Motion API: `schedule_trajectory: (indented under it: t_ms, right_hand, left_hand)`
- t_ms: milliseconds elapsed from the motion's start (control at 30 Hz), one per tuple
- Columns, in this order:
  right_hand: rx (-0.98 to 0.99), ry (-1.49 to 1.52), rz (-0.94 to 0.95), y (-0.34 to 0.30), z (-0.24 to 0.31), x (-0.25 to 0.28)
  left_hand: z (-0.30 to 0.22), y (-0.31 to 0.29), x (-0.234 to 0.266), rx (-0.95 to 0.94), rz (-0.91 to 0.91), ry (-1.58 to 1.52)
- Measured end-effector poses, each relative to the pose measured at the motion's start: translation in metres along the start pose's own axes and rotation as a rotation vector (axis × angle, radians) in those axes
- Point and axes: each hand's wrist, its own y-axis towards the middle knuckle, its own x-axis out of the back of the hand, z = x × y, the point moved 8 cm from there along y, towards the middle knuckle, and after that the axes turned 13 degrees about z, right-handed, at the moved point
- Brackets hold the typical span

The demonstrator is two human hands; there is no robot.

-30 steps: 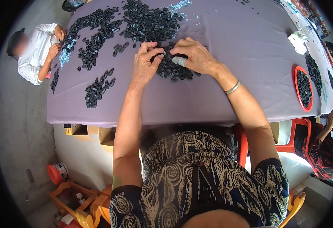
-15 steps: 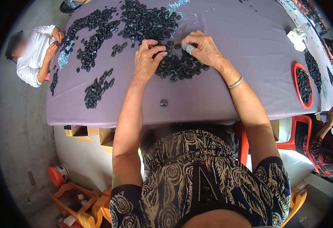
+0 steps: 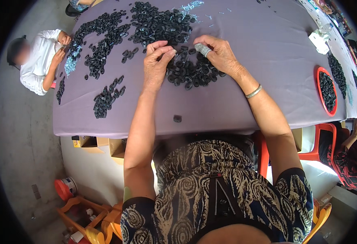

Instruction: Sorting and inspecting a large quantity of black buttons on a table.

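Small black ribbed ring-like pieces [image 3: 192, 75] lie in a loose pile between and below my two hands. At the pile's left edge is my left hand [image 3: 157, 63], its thumb and fingers pinched together near a dark piece; whether they grip it is unclear. Over the pile's right side my right hand [image 3: 221, 53] is curled, with a grey wrap [image 3: 203, 49] on one digit. Its fingertips come together, and anything in them is too small to make out. A single black piece [image 3: 177, 118] lies near the table's front edge.
A purple cloth covers the table [image 3: 247, 110]. Larger heaps of black pieces [image 3: 158, 24] and thin bluish metal pins [image 3: 192, 6] lie beyond my hands. A red basin [image 3: 320, 87] of black pieces stands at right. A person in white [image 3: 42, 61] works at left.
My left hand's fingers have straightened somewhat at the pile's edge. The right hand has stayed nearly in place. The whole view has shifted slightly.
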Motion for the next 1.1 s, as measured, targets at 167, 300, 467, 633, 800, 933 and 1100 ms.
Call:
schedule_trajectory:
  t_ms: [167,300,467,633,800,933,1100]
  right_hand:
    - [0.052,0.025,0.044,-0.001,0.015,-0.012]
    - [0.062,0.089,0.105,0.0,0.024,-0.023]
    - [-0.245,0.873,0.286,-0.004,0.009,-0.055]
    - [-0.281,0.981,0.325,-0.006,0.01,-0.058]
    - [-0.262,0.841,0.341,-0.005,0.006,-0.052]
    - [-0.223,0.711,0.334,-0.004,0.007,-0.051]
    - [-0.225,0.448,0.271,-0.003,0.005,-0.046]
  left_hand:
    - [-0.007,0.001,-0.012,0.03,0.04,-0.214]
    - [-0.013,-0.001,-0.02,-0.006,0.046,-0.247]
    - [-0.013,-0.004,-0.024,0.015,0.05,-0.419]
    - [-0.014,-0.002,-0.024,-0.016,0.06,-0.438]
    - [-0.013,-0.003,-0.026,0.009,0.074,-0.439]
    - [-0.006,-0.005,-0.023,0.06,0.041,-0.465]
    - [-0.001,-0.007,-0.022,0.093,-0.006,-0.414]
